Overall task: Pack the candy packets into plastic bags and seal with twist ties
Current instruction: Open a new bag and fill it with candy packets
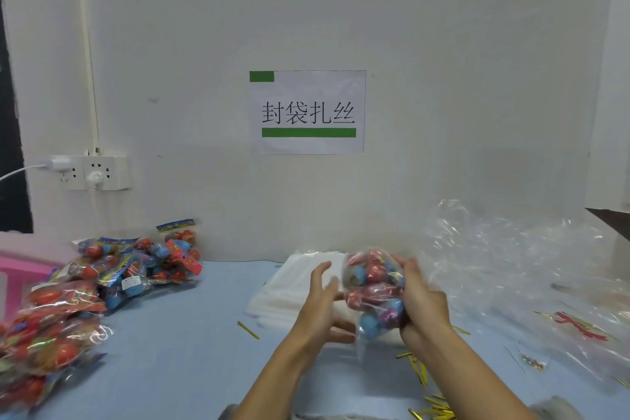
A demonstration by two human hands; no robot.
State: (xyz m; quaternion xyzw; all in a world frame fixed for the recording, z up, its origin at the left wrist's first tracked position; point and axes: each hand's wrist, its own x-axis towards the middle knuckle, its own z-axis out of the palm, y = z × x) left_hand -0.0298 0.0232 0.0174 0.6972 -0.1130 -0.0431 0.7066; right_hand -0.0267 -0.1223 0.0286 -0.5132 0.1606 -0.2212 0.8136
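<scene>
A filled plastic bag (375, 293) is gripped by the right hand (421, 300), apparently for sealing, while the left hand (324, 297) is spread beside it.

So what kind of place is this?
Probably a small hand-packing station: heaped candy packets, a stack of flat plastic bags, gold twist ties, and a wall sign.
</scene>
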